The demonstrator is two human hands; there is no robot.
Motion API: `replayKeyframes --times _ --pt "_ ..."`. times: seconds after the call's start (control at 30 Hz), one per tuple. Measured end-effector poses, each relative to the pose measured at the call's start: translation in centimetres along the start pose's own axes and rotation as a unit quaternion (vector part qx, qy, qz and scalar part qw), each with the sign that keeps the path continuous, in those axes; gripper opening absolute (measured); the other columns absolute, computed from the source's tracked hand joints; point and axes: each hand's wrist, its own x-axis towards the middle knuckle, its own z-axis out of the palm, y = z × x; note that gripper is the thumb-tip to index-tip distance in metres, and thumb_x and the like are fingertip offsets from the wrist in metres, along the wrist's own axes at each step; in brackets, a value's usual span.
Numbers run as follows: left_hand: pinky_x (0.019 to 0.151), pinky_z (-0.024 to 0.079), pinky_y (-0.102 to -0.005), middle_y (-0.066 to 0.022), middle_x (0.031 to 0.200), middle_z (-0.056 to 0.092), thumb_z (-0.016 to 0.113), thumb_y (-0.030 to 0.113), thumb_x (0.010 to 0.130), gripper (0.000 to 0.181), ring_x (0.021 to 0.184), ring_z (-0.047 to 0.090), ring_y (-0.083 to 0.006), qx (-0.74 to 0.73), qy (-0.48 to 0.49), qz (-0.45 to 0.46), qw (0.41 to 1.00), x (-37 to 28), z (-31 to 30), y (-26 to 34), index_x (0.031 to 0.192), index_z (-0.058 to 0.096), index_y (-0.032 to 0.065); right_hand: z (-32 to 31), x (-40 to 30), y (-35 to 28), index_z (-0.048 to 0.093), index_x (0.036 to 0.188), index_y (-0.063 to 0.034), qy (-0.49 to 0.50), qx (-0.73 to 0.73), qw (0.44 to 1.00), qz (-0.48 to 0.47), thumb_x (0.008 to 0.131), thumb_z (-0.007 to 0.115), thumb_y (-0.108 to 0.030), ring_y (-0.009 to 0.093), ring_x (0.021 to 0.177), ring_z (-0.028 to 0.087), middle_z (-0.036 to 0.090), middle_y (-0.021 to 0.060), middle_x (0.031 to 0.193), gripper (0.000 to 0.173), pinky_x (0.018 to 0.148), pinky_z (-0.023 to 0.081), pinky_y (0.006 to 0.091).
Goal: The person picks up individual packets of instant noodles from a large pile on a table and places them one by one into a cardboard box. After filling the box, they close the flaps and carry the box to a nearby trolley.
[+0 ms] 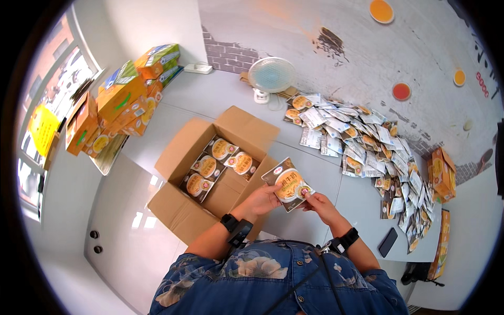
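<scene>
Between my two hands, a brown sachet with a bowl picture and printed writing is held face up. My left hand grips its left edge, and my right hand pinches its lower right corner. To the left stands an open cardboard box with its flaps spread outward. Inside it, several similar sachets lie flat, face up, and part of the brown box floor shows. The box's near flap passes partly behind my left forearm.
A long heap of sachets, many showing white backs, spreads along the wall to the right. A dark phone lies near the table's front edge. A white fan, a power strip, stacked orange cartons and another orange carton stand around.
</scene>
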Motion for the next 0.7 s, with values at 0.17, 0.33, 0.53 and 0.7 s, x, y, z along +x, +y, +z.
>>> replayKeyframes --times 0.17,0.33,0.53,0.7 --pt "0.094 0.039 -0.0369 -0.0077 0.122 0.049 0.049 0.017 0.089 0.040 0.111 0.049 -0.0208 0.001 0.003 -0.006 1.000 -1.2 -1.1 0.6 0.126 0.038 0.0082 2.0 0.1 -1.5 0.059 0.099 -0.0050 0.026 -0.064 0.997 -0.023 0.090 0.049 -0.034 0.008 0.077 0.057 0.062 0.0013 0.087 0.032 0.068 0.041 0.0206" --pt "0.095 0.039 -0.0376 -0.0098 0.120 0.050 0.052 0.015 0.087 0.040 0.110 0.051 -0.0227 0.030 0.005 0.027 0.999 -2.7 -1.2 1.6 0.123 0.039 0.0041 4.1 1.0 -1.7 0.061 0.096 -0.0056 0.007 -0.079 0.996 -0.038 0.089 0.050 -0.034 0.007 0.073 0.054 0.061 -0.0005 0.081 0.031 0.068 0.041 0.0213" --pt "0.093 0.041 -0.0387 -0.0139 0.115 0.053 0.053 0.011 0.085 0.036 0.108 0.051 -0.0249 -0.051 0.101 0.115 0.987 -4.7 -5.2 3.9 0.118 0.043 -0.0006 4.9 1.3 -2.4 0.054 0.106 -0.0043 -0.047 -0.045 0.997 -0.036 0.091 0.047 -0.030 0.011 0.087 0.056 0.061 0.0053 0.098 0.031 0.075 0.043 0.0235" --pt "0.086 0.045 -0.0411 -0.0161 0.111 0.054 0.047 0.008 0.087 0.027 0.101 0.055 -0.0281 -0.110 0.313 0.145 0.932 -6.8 -11.6 7.2 0.112 0.045 -0.0022 2.4 0.5 -2.1 0.054 0.105 -0.0054 0.054 0.030 0.998 -0.020 0.091 0.046 -0.027 0.011 0.087 0.056 0.060 0.0051 0.099 0.027 0.075 0.043 0.0239"
